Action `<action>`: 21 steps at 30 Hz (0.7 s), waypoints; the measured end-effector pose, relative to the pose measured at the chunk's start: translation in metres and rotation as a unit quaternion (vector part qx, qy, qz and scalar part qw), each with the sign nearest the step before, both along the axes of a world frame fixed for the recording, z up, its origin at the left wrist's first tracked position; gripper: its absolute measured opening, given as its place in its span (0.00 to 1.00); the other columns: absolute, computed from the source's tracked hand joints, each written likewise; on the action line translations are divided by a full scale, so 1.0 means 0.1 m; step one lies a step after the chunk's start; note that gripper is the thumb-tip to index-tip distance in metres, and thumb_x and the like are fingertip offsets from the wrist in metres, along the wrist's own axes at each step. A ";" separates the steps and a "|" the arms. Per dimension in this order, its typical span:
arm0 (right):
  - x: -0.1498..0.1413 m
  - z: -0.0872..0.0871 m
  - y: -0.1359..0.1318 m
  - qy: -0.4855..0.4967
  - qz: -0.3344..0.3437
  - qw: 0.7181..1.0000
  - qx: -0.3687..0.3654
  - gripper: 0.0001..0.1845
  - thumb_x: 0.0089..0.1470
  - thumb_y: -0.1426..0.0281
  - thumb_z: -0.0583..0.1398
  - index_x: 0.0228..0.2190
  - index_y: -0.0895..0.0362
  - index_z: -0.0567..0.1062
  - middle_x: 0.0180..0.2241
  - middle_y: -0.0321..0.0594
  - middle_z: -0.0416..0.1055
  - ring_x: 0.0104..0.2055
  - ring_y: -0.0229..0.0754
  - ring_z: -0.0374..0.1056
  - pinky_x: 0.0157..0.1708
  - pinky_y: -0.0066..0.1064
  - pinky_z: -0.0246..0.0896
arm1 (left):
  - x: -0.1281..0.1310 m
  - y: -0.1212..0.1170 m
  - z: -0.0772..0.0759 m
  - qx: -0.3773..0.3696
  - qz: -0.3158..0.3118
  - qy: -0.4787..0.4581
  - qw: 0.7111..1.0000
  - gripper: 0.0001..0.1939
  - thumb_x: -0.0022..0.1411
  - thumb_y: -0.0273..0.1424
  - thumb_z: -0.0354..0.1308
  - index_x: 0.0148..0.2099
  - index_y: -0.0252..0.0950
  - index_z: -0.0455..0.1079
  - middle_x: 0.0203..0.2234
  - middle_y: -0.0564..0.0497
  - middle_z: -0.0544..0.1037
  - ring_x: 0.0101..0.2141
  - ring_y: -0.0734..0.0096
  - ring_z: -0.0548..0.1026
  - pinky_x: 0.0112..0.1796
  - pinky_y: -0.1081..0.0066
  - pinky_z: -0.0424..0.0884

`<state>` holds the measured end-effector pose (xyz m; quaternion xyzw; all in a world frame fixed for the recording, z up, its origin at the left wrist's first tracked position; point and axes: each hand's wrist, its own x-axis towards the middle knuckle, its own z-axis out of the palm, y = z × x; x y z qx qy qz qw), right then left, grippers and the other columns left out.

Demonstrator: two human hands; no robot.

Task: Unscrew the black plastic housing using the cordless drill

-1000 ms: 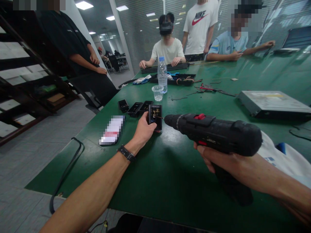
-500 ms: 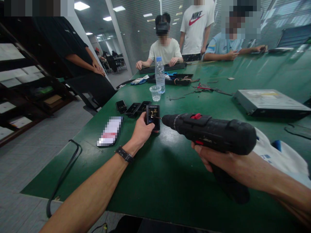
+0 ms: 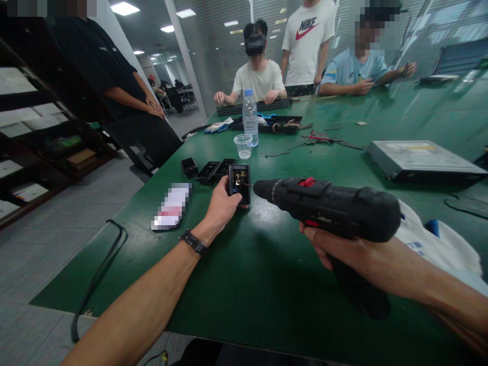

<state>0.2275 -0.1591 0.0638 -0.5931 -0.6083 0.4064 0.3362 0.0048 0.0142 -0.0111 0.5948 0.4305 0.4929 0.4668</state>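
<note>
My left hand grips a small black plastic housing, tilted up on the green table with its open side facing me. Brass-coloured metal parts show inside it. In my right hand is a black cordless drill with red switches, lying level and aimed left. Its thin bit reaches into the housing's open face; whether the tip touches a screw cannot be made out. Behind my left hand lie several similar black housings. A phone rests to the left of my wrist.
Beyond the housings stand a clear plastic cup and a water bottle. A black tray and wire scraps lie farther back. At right are a flat metal box and a white glove. Co-workers sit and stand around the table.
My hands, the drill and the housing hold almost the same position, with only a slight shift of the view. Across the table, the right-hand seated person has raised a hand.
</note>
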 end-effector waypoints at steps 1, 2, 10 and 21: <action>-0.01 0.00 0.00 0.001 -0.005 1.000 0.007 0.14 0.63 0.54 0.57 0.27 0.45 0.72 0.21 0.38 0.70 0.25 0.47 0.66 0.24 0.43 0.60 | 0.00 0.00 0.00 0.000 0.000 0.003 1.000 0.27 0.50 0.20 0.60 0.54 0.34 0.69 0.46 0.44 0.77 0.37 0.66 0.77 0.30 0.68 0.81; -0.01 0.00 0.00 0.003 -0.008 1.000 0.014 0.14 0.62 0.54 0.57 0.27 0.45 0.72 0.21 0.38 0.70 0.24 0.47 0.65 0.24 0.43 0.60 | 0.00 0.00 -0.01 0.001 -0.001 0.006 1.000 0.27 0.50 0.20 0.60 0.54 0.33 0.69 0.46 0.44 0.77 0.37 0.66 0.77 0.29 0.69 0.81; 0.02 -0.02 0.00 0.003 0.002 1.000 -0.004 0.11 0.63 0.54 0.57 0.32 0.44 0.73 0.22 0.37 0.71 0.26 0.48 0.66 0.25 0.43 0.60 | -0.02 0.04 -0.05 0.000 -0.003 -0.004 1.000 0.28 0.50 0.20 0.60 0.55 0.34 0.69 0.47 0.43 0.77 0.38 0.64 0.78 0.30 0.67 0.82; 0.04 0.01 0.01 -0.010 0.020 1.000 -0.012 0.11 0.64 0.53 0.56 0.33 0.43 0.73 0.23 0.37 0.72 0.26 0.48 0.67 0.26 0.44 0.61 | -0.02 0.04 -0.04 0.003 -0.006 0.000 1.000 0.27 0.50 0.19 0.60 0.55 0.33 0.69 0.48 0.42 0.77 0.37 0.64 0.78 0.28 0.68 0.81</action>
